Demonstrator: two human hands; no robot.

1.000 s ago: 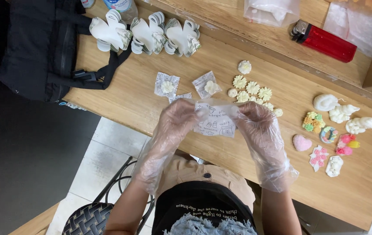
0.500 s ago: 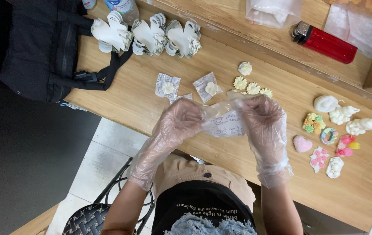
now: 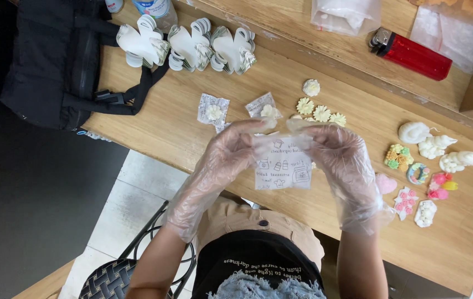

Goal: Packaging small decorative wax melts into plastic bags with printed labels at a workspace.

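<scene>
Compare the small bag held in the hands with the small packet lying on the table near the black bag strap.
The held bag is up off the table, gripped at its top edge by the left hand and right hand; the lying packet rests flat on the wooden table, untouched. The held bag shows no flower inside; the lying packet holds a pale flower piece. The held bag looks larger. Both are clear plastic with printed marks.

The small clear printed bag (image 3: 282, 164) that was crumpled and stretched sideways between the hands half a second ago now hangs flat and upright, its printed face fully showing. The left hand (image 3: 228, 152) and right hand (image 3: 339, 155) have shifted their grip to its top edge. The right hand has dropped lower, uncovering more cream flowers (image 3: 321, 113) and hiding part of the pink heart (image 3: 386, 182).
</scene>
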